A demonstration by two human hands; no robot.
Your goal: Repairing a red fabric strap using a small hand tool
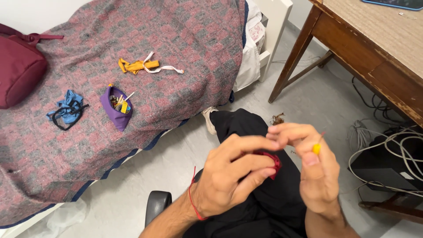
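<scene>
My left hand point(231, 174) is closed around a small red fabric piece point(272, 161) held over my lap, with a red string around that wrist. Just to its right, my right hand point(315, 169) pinches a thin tool with a yellow handle point(317, 148) between thumb and fingers, its tip pointing up. A thin red thread seems to run from it. The two hands touch at the fingertips above my black trousers point(260, 211).
A bed with a red-grey checked blanket point(176, 53) lies to the left, bearing an open purple pouch point(115, 108), blue cloth point(68, 110), yellow fabric with white tape point(141, 66) and a maroon bag point(17, 70). A wooden desk point(374, 48) and cables point(387, 145) stand right.
</scene>
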